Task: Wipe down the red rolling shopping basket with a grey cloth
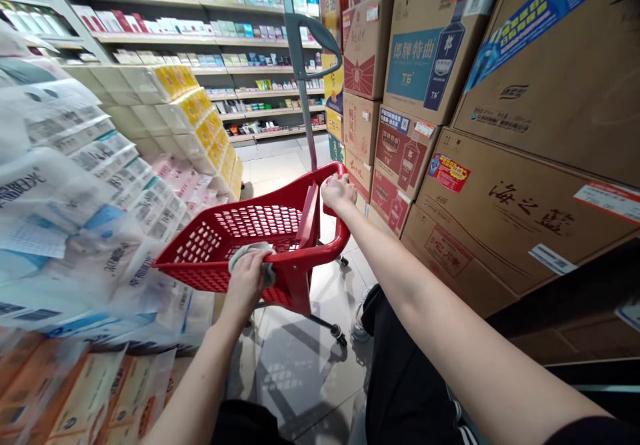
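A red plastic shopping cart with perforated sides stands on wheels in front of me, turned sideways. My left hand presses a pale grey-green cloth over the near rim of the basket, its fingers closed on the cloth. At the cart's handle, my right hand is wrapped around the red bar on the far right side. The inside of the basket shows no goods. A grey pole with a dark looped grip rises just behind the handle.
Stacked cardboard cartons line the right side closely. On the left are piled packs of tissue paper and orange packages. Store shelves with small boxes run across the back. Pale floor tiles lie under the cart.
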A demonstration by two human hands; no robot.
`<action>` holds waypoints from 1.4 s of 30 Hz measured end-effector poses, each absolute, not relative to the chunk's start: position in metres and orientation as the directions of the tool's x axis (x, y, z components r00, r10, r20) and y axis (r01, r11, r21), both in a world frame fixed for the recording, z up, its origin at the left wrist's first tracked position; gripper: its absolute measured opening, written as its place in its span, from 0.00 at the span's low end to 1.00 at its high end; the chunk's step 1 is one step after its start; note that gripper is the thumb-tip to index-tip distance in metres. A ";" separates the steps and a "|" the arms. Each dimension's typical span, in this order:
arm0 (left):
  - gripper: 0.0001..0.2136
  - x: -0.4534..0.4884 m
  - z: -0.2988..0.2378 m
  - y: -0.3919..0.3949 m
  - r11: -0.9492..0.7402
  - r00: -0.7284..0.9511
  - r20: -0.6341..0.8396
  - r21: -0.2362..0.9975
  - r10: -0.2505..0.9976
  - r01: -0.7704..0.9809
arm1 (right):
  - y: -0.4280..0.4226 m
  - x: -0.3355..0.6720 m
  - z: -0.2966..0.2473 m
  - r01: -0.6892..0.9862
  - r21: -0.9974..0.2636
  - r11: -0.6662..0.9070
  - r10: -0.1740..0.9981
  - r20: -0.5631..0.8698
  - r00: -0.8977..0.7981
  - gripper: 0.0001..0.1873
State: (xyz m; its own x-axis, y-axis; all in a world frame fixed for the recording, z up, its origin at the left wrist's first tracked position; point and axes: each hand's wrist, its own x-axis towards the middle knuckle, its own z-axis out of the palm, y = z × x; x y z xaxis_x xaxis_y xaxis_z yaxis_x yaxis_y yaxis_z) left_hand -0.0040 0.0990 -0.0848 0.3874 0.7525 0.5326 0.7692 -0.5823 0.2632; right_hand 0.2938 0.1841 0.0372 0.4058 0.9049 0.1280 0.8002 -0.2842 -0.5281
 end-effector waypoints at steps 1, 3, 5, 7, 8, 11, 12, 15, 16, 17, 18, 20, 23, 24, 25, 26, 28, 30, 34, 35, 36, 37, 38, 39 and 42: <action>0.19 0.010 -0.081 0.089 -0.594 0.368 0.559 0.299 0.743 0.746 | 0.184 0.295 0.037 0.801 -0.525 -0.288 0.905 0.125 0.407 0.33; 0.20 0.043 -0.073 0.067 -0.632 0.323 0.620 0.375 0.715 0.678 | 0.184 0.298 0.036 0.805 -0.518 -0.290 0.905 0.123 0.406 0.32; 0.21 0.079 -0.063 0.045 -0.660 0.288 0.662 0.419 0.692 0.624 | 0.183 0.300 0.036 0.807 -0.515 -0.288 0.904 0.133 0.407 0.30; 0.22 0.113 -0.053 0.027 -0.710 0.336 0.684 0.383 0.648 0.591 | 0.181 0.301 0.036 0.810 -0.514 -0.281 0.902 0.148 0.406 0.30; 0.23 0.129 -0.049 0.021 -0.728 0.366 0.687 0.350 0.627 0.590 | 0.179 0.302 0.037 0.810 -0.516 -0.278 0.900 0.154 0.407 0.30; 0.27 0.158 -0.043 0.013 -0.751 0.448 0.688 0.218 0.571 0.624 | 0.175 0.303 0.038 0.808 -0.523 -0.270 0.899 0.165 0.407 0.28; 0.29 0.161 -0.043 0.013 -0.752 0.468 0.686 0.178 0.557 0.634 | 0.175 0.303 0.038 0.810 -0.523 -0.266 0.900 0.167 0.403 0.28; 0.31 0.142 -0.055 0.022 -0.723 0.462 0.688 0.134 0.560 0.677 | 0.176 0.306 0.039 0.825 -0.509 -0.247 0.911 0.168 0.377 0.28; 0.31 0.130 -0.060 0.027 -0.695 0.424 0.696 0.149 0.579 0.704 | 0.177 0.307 0.039 0.829 -0.503 -0.243 0.914 0.168 0.370 0.28; 0.30 0.116 -0.065 0.032 -0.650 0.357 0.713 0.181 0.604 0.738 | 0.178 0.308 0.039 0.832 -0.500 -0.240 0.916 0.166 0.364 0.28; 0.29 0.102 -0.070 0.037 -0.612 0.308 0.707 0.219 0.637 0.760 | 0.179 0.308 0.039 0.833 -0.498 -0.239 0.918 0.163 0.361 0.28; 0.26 0.079 -0.074 0.047 -0.584 0.269 0.682 0.283 0.680 0.761 | 0.179 0.308 0.039 0.832 -0.500 -0.240 0.920 0.155 0.359 0.29; 0.19 0.071 -0.066 0.053 -0.564 0.236 0.646 0.364 0.726 0.741 | 0.177 0.306 0.040 0.831 -0.500 -0.245 0.922 0.146 0.359 0.30; 0.18 0.075 -0.061 0.053 -0.562 0.225 0.644 0.382 0.732 0.734 | 0.176 0.305 0.040 0.830 -0.499 -0.249 0.921 0.145 0.363 0.30; 0.17 0.083 -0.055 0.052 -0.568 0.219 0.649 0.394 0.729 0.723 | 0.175 0.304 0.041 0.831 -0.496 -0.254 0.918 0.148 0.368 0.30; 0.17 0.093 -0.050 0.049 -0.587 0.222 0.662 0.397 0.715 0.706 | 0.174 0.302 0.041 0.833 -0.489 -0.258 0.913 0.158 0.375 0.30; 0.16 0.116 -0.040 0.043 -0.659 0.265 0.700 0.378 0.663 0.650 | 0.172 0.298 0.042 0.847 -0.464 -0.260 0.900 0.202 0.387 0.28; 0.16 0.135 -0.034 0.038 -0.725 0.326 0.724 0.338 0.607 0.600 | 0.169 0.294 0.042 0.858 -0.433 -0.275 0.885 0.233 0.402 0.28; 0.19 0.144 -0.042 0.035 -0.756 0.370 0.747 0.263 0.553 0.599 | 0.157 0.291 0.040 0.861 -0.382 -0.335 0.904 0.126 0.408 0.37; 0.20 0.140 -0.048 0.036 -0.746 0.353 0.754 0.260 0.554 0.613 | 0.154 0.290 0.040 0.874 -0.365 -0.322 0.919 0.102 0.381 0.40; 0.21 0.135 -0.056 0.037 -0.730 0.326 0.760 0.270 0.562 0.628 | 0.150 0.290 0.039 0.889 -0.346 -0.301 0.933 0.086 0.350 0.42; 0.23 0.128 -0.065 0.038 -0.707 0.284 0.766 0.294 0.576 0.643 | 0.148 0.290 0.038 0.902 -0.329 -0.279 0.944 0.079 0.321 0.43; 0.24 0.122 -0.075 0.039 -0.676 0.223 0.769 0.336 0.599 0.656 | 0.146 0.290 0.038 0.912 -0.316 -0.263 0.951 0.077 0.301 0.44; 0.26 0.116 -0.086 0.040 -0.634 0.147 0.761 0.399 0.632 0.662 | 0.145 0.289 0.038 0.917 -0.307 -0.256 0.953 0.078 0.292 0.44; 0.30 0.105 -0.116 0.043 -0.427 -0.177 0.621 0.690 0.763 0.584 | 0.144 0.288 0.039 0.919 -0.295 -0.262 0.951 0.083 0.298 0.43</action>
